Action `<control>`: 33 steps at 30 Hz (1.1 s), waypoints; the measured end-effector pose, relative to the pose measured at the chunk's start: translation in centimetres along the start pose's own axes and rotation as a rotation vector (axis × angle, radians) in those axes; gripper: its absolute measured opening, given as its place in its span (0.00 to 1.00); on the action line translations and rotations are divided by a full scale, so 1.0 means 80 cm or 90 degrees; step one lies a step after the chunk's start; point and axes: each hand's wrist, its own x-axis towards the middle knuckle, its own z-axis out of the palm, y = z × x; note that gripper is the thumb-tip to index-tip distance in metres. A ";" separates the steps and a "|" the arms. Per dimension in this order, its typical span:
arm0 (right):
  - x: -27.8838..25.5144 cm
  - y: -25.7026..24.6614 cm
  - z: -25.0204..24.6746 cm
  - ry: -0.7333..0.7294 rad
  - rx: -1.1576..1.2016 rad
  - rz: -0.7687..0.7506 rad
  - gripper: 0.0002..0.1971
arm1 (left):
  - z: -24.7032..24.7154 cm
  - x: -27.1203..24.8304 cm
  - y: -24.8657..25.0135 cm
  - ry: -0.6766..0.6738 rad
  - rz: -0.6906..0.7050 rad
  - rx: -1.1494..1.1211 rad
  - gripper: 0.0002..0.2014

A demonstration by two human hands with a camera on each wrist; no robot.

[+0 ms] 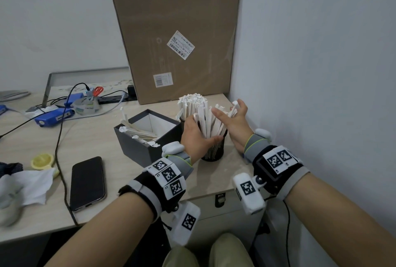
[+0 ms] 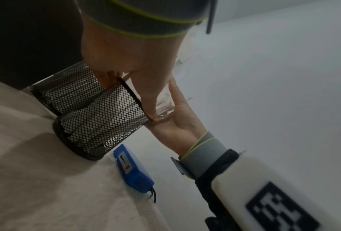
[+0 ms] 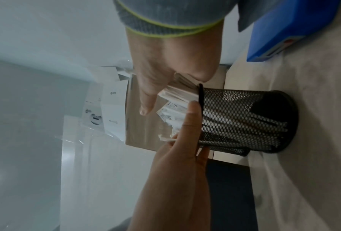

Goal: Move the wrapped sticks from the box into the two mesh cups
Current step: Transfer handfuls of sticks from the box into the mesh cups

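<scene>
Two black mesh cups stand by the wall. The near cup [image 1: 215, 154] [image 2: 102, 118] [image 3: 244, 120] holds a leaning bundle of white wrapped sticks [image 1: 209, 121] [image 3: 175, 100]. My left hand [image 1: 196, 136] [image 2: 130, 59] [image 3: 177, 171] presses the bundle's left side, thumb across the rim. With fingers spread straight, my right hand [image 1: 235, 123] [image 2: 177, 125] [image 3: 165, 62] presses the right side. The far cup [image 2: 66, 89] is packed with sticks [image 1: 191, 103]. A few sticks [image 1: 139, 133] lie in the dark box [image 1: 137, 148] to the left.
A tall cardboard carton [image 1: 175, 35] stands behind the cups, and the wall [image 1: 321, 73] closes the right side. A phone [image 1: 87, 183], cable, tissue [image 1: 32, 185], tape roll [image 1: 85, 106] and blue devices [image 1: 55, 116] [image 2: 132, 170] lie on the table.
</scene>
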 end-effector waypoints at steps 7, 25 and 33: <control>-0.003 0.021 0.001 -0.049 -0.041 0.029 0.44 | 0.001 0.002 0.005 -0.040 0.041 0.097 0.33; 0.022 -0.004 0.015 -0.077 -0.422 -0.251 0.29 | -0.014 0.011 0.029 -0.108 0.005 0.099 0.21; 0.019 -0.019 0.004 -0.129 -0.688 -0.343 0.23 | -0.017 0.015 0.023 -0.135 0.013 0.132 0.26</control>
